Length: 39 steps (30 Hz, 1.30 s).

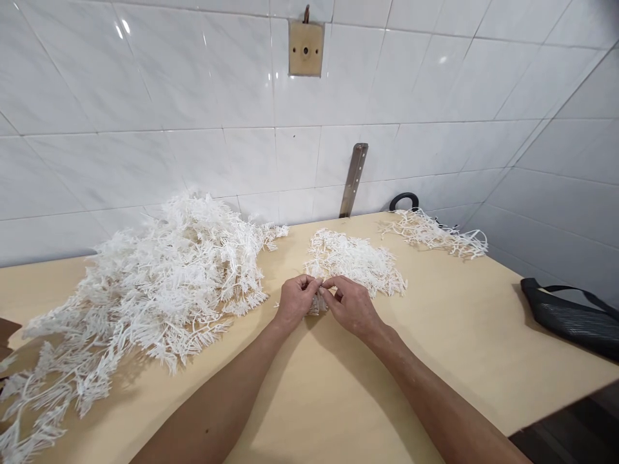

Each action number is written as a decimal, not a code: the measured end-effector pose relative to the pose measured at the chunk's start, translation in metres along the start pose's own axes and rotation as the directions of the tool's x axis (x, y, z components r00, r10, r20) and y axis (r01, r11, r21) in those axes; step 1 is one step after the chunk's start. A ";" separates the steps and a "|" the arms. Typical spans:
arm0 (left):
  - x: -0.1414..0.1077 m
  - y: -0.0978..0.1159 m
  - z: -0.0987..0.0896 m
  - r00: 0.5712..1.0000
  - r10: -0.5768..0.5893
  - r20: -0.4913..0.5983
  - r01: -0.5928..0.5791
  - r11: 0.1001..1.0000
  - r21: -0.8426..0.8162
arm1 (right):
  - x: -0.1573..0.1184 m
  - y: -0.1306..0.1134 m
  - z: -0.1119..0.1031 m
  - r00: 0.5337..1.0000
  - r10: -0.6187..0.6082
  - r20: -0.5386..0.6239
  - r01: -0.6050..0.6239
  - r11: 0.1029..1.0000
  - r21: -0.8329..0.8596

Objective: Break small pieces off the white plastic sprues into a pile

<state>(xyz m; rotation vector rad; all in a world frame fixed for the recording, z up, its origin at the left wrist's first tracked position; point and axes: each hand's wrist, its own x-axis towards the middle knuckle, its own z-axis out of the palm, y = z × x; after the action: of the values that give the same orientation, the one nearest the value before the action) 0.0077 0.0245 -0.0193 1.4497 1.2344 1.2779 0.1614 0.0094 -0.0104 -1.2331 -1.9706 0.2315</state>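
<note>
My left hand (296, 301) and my right hand (352, 305) meet over the table, thumbs and forefingers pinched close together. Between and below them shows part of a white, many-branched plastic sprig (316, 305); my fingers hide where it is gripped. Just beyond my hands lies a small pile of white branched sprigs (356, 259). A much bigger heap of the same white sprigs (178, 277) spreads to the left, trailing toward the near left corner.
Thin white stems (438, 235) lie at the back right, beside a black ring-shaped object (404, 202). A metal strip (354, 180) leans on the tiled wall (227, 161). A black bag (570, 319) rests at the table's (464, 348) right edge. A socket plate (306, 49) is above.
</note>
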 end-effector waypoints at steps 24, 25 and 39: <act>-0.004 0.007 0.001 0.999 0.012 0.039 -0.015 0.998 0.060 | 0.000 0.005 -0.002 0.994 0.073 0.079 -0.073 0.997 0.006; -0.004 0.007 0.000 0.999 0.009 0.040 -0.011 0.998 0.056 | 0.000 0.005 -0.002 0.992 0.089 0.089 -0.092 0.995 0.037; -0.005 0.010 0.000 0.999 -0.024 0.035 0.024 1.000 0.002 | 0.003 0.003 -0.003 0.999 0.045 -0.011 -0.043 0.995 0.091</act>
<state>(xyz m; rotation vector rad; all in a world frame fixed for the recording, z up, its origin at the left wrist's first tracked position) 0.0091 0.0177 -0.0105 1.4484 1.2266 1.2314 0.1652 0.0124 -0.0088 -1.2173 -1.9024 0.3309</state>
